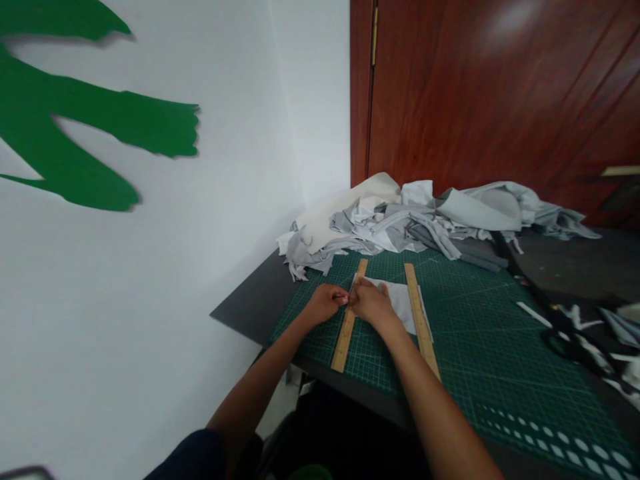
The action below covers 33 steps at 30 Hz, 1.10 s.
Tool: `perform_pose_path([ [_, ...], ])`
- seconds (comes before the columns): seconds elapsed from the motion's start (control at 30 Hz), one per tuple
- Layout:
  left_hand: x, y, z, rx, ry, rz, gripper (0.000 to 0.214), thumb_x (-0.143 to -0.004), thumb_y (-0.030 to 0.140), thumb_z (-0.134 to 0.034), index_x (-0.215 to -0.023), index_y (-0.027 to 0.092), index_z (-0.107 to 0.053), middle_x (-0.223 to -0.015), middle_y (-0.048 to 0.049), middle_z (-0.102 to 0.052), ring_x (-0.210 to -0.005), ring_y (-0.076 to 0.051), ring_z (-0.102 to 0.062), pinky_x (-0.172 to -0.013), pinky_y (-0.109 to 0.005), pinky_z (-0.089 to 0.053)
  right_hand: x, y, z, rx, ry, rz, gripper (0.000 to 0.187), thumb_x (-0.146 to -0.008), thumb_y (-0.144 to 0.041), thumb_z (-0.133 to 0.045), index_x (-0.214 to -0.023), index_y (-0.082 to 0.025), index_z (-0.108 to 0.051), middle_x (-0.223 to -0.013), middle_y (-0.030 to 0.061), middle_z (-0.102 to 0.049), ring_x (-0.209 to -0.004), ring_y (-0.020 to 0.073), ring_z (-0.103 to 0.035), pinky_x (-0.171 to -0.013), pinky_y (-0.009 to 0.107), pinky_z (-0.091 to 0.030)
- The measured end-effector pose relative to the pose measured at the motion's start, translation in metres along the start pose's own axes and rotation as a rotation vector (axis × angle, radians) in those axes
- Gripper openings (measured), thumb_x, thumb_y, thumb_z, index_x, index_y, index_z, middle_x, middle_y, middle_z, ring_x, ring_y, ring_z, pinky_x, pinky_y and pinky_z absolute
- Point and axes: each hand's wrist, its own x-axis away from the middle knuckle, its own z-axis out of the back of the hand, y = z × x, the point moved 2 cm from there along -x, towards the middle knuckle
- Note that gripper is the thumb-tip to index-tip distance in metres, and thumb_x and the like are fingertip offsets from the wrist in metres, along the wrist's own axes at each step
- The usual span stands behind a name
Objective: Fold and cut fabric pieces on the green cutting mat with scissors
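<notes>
My left hand (325, 303) grip pinches shut at the ruler (346, 330) near the desk (250, 308) left edge; my right hand (373, 305) grip, can't tell. If the ruler slips, the fabric (404, 303) could skew.

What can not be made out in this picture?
Head view:
- What the left hand pinches, if anything: too small, fingers hide it.
- Left ruler marks: too small.
- Cloth under the right hand: partly covered.
- Scissors: blurred, near the right edge.
- Mat front corner: cut off by the frame.
</notes>
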Motion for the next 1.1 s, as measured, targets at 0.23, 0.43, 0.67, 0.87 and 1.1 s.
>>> perform_pose_path([
  [0.23, 0.005, 0.002, -0.001, -0.016, -0.009, -0.03, 0.019, -0.081, 0.019, -0.057, -0.076, 0.013, -0.075, -0.065, 0.0028, -0.064, -0.066, -0.014, -0.056, -0.063, -0.023, -0.036, 0.001, 0.0, 0.0, 0.002, 0.0, -0.007, 0.027, -0.094, -0.023, -0.057, -0.117, -0.018, -0.069, -0.144, 0.0171, -0.059, -0.138, 0.0311, -0.048, -0.115, 0.06, -0.024],
  [0.43, 0.009, 0.002, -0.001, -0.014, -0.017, -0.036, 0.021, -0.08, 0.019, -0.057, -0.079, 0.013, -0.077, -0.068, 0.0014, -0.068, -0.067, -0.015, -0.058, -0.064, -0.023, -0.037, -0.001, 0.001, -0.001, 0.001, -0.005, -0.01, 0.026, -0.092, -0.021, -0.059, -0.115, -0.017, -0.07, -0.141, 0.0166, -0.061, -0.136, 0.031, -0.05, -0.114, 0.06, -0.025],
  [0.67, 0.012, 0.001, 0.0, -0.011, -0.018, -0.008, 0.022, -0.081, 0.019, -0.059, -0.088, 0.014, -0.08, -0.078, -0.0015, -0.075, -0.073, -0.016, -0.064, -0.07, -0.024, -0.043, -0.002, 0.002, -0.003, -0.004, 0.001, -0.009, 0.022, -0.09, -0.023, -0.061, -0.109, -0.018, -0.072, -0.137, 0.0145, -0.063, -0.133, 0.0302, -0.052, -0.113, 0.059, -0.025],
  [0.87, 0.018, 0.006, 0.001, -0.01, -0.01, 0.01, 0.022, -0.083, 0.021, -0.061, -0.09, 0.014, -0.08, -0.081, -0.0021, -0.077, -0.075, -0.017, -0.066, -0.07, -0.024, -0.045, -0.001, 0.003, -0.004, -0.007, 0.009, -0.002, 0.022, -0.09, -0.022, -0.059, -0.107, -0.019, -0.073, -0.138, 0.014, -0.062, -0.133, 0.0304, -0.052, -0.113, 0.059, -0.025],
  [1.1, 0.029, 0.008, 0.001, 0.003, -0.022, 0.011, 0.019, -0.084, 0.021, -0.063, -0.09, 0.015, -0.08, -0.086, -0.0017, -0.079, -0.08, -0.017, -0.069, -0.074, -0.025, -0.047, -0.004, 0.005, -0.007, 0.004, 0.004, -0.003, 0.026, -0.091, -0.019, -0.056, -0.113, -0.019, -0.071, -0.14, 0.0158, -0.061, -0.136, 0.0313, -0.049, -0.113, 0.059, -0.026],
])
